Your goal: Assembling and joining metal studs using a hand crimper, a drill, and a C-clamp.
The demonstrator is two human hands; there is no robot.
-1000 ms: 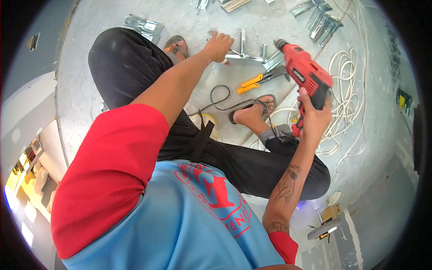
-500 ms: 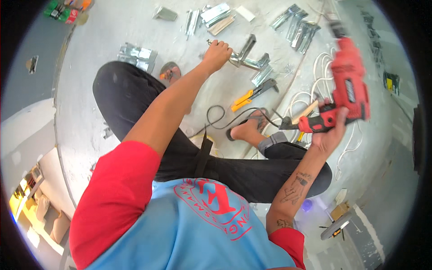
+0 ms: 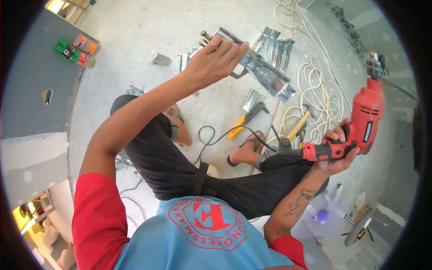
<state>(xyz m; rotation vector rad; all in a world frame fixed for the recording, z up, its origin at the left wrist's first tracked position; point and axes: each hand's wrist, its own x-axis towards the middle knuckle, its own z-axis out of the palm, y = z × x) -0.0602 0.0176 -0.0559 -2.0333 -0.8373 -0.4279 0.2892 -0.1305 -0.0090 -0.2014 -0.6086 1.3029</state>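
Observation:
My left hand (image 3: 211, 60) is closed around locking pliers (image 3: 206, 36), with the screw end poking out past the fingers and a curved jaw below the hand. Shiny folded metal channel pieces (image 3: 267, 74) extend from the pliers toward the right, somewhat blurred; how the jaws meet them is partly hidden. On the right, my right hand (image 3: 337, 155) grips the rear handle of a red and black corded power drill (image 3: 365, 119). Its chuck (image 3: 373, 67) points up and away from me. From the handle's end a black cord (image 3: 258, 135) loops across the floor between my feet.
A yellow-handled tool (image 3: 238, 126) with a dark head and a hammer (image 3: 299, 126) lie near my right foot. Beyond are coiled white cable (image 3: 310, 83) and several cut metal pieces (image 3: 283, 51). A green bottle (image 3: 65, 48) stands by the left wall.
My left hand has lifted the locking pliers and metal pieces closer and swung them round to the right. My right hand has brought the drill lower and farther right.

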